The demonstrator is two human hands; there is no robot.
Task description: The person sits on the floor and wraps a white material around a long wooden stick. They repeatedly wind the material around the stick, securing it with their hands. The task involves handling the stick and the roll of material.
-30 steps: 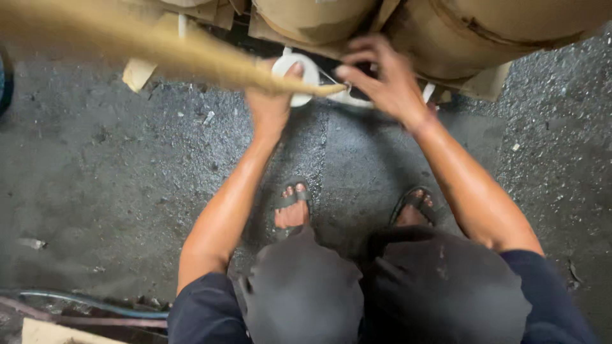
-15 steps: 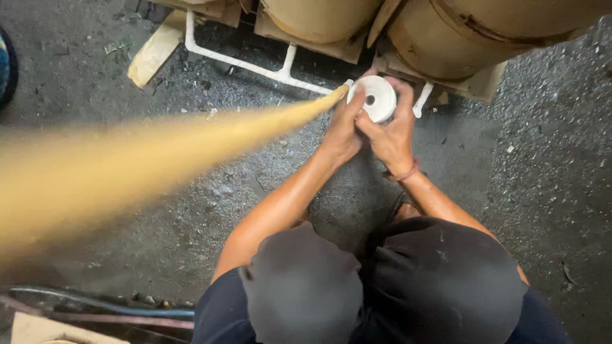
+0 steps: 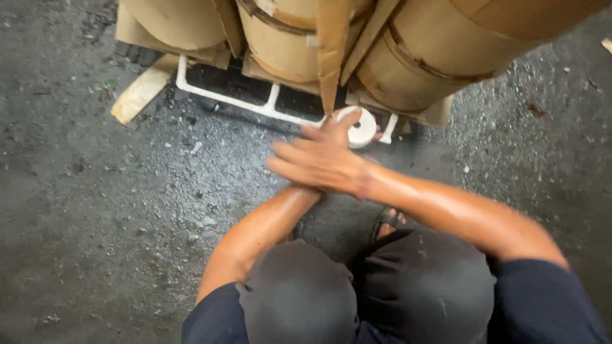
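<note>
Your right hand (image 3: 322,160) is motion-blurred and covers your left hand, so you cannot tell what the left hand grips. The white tape roll (image 3: 359,126) is partly hidden behind your fingers. The large brown paper rolls (image 3: 408,57) are cut off by the top edge.

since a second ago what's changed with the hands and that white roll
The long tan strip stretched out to the left is gone from view. The right hand has crossed over the left forearm, fingers spread, covering the left hand. The white roll sits just behind it by the white frame; whether a hand grips it can't be told. The big brown paper rolls and the wooden block stayed put.
</note>
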